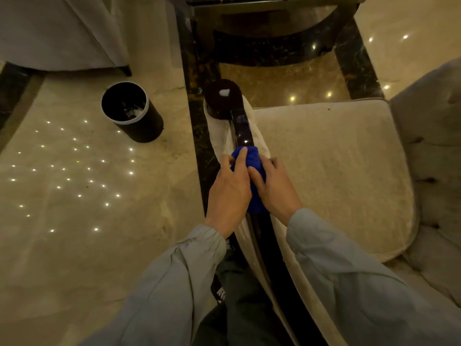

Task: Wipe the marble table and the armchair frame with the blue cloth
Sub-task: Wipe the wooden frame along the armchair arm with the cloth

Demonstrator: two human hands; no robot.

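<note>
From the head camera, both hands press the blue cloth (252, 168) onto the dark glossy armchair frame (243, 128), on the top rail of the arm. The left hand (229, 188) lies over the cloth's left side with fingers curled onto it, and the right hand (274, 188) clasps its right side; both are closed on the cloth, which bunches up between them and wraps over the rail. Beyond the grip, the rail runs on to a round dark end cap (222, 96) carrying a bright highlight. Right of the grip lies the pale seat cushion (331, 171), with the padded chair back (434, 136) further right. Left of the grip, well apart, a black waste bin (133, 113) with a pale rim stands on the polished cream marble floor (74, 221), which mirrors many small ceiling lights. A dark marble band (197, 136) in the floor passes just left of the chair arm. Far beyond the grip stands a dark table base (274, 33). Grey sleeves (344, 270) cover both forearms.
</note>
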